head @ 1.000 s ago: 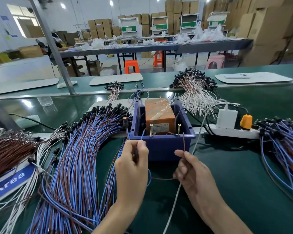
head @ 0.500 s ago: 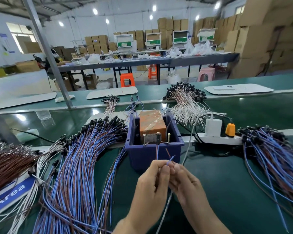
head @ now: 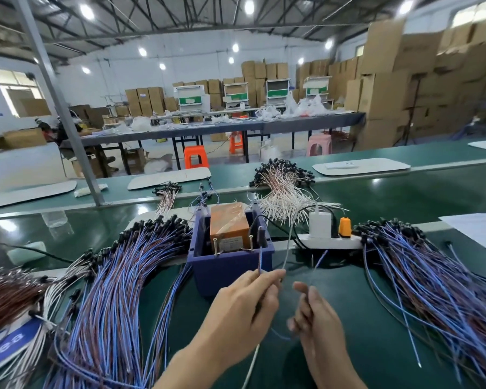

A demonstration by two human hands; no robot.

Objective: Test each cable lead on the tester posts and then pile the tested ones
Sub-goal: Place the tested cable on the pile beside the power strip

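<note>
A blue bin [head: 230, 265] holds the orange tester [head: 229, 226] with two brass posts [head: 215, 246] at its front. My left hand [head: 244, 307] pinches a blue-brown cable lead [head: 260, 259] just in front of the bin; its black plug end stands upright near the right post. My right hand [head: 316, 315] is beside it with curled fingers on the lead's thin wire end [head: 317, 265], blurred. A large pile of blue-brown leads [head: 118, 282] lies to the left, and another pile [head: 438, 276] lies to the right.
A white power strip [head: 331, 242] with a white charger and an orange plug sits right of the bin. A bundle of white leads [head: 286, 195] lies behind it. Brown wires [head: 9, 296] lie at the far left. A grey post [head: 68, 113] rises behind the left pile.
The camera has tilted up. My hands came together in front of the bin, then parted a little. The lead's black plug end now stands by the right post, and my right hand has shifted right.
</note>
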